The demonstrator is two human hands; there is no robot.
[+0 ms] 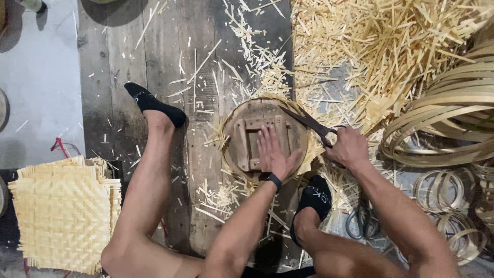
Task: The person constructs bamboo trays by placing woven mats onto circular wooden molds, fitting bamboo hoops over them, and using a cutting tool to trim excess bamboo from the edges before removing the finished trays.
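Note:
My left hand (274, 153) presses flat on a round wooden form (242, 135) that lies on the plank floor, with woven bamboo strips sticking out around its rim. My right hand (348, 148) grips a pair of large dark scissors (304, 120), whose blades point up-left along the form's right edge. A dark band sits on my left wrist. My legs are spread to either side, in black socks.
A big heap of cut bamboo strips (381, 46) lies at the upper right. Coiled bamboo hoops (453, 113) and smaller rings (445, 198) sit at the right. A stack of woven bamboo mats (62, 216) rests at the lower left. Offcuts litter the planks.

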